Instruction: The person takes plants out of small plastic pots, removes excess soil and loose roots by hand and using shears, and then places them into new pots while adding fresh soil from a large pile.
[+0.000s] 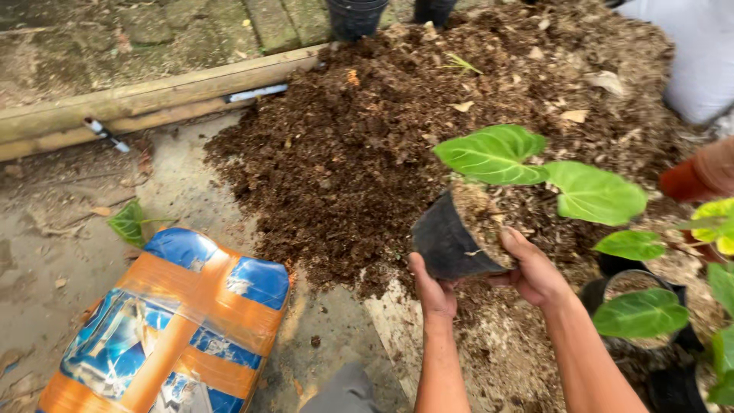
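Observation:
I hold a small black plastic pot (445,243) tilted on its side above a big heap of brown potting mix (367,138). My left hand (433,289) grips the pot from below at its base. At the pot's open mouth, my right hand (533,270) presses its fingers against the soil. A young plant with broad light-green leaves (493,153) grows out of the pot toward the right.
A blue and orange plastic sack (176,329) lies at lower left on the concrete. A wooden beam (138,103) borders the heap at the back. More potted green plants (650,306) stand at right. Another person's hand in an orange sleeve (699,176) is at far right.

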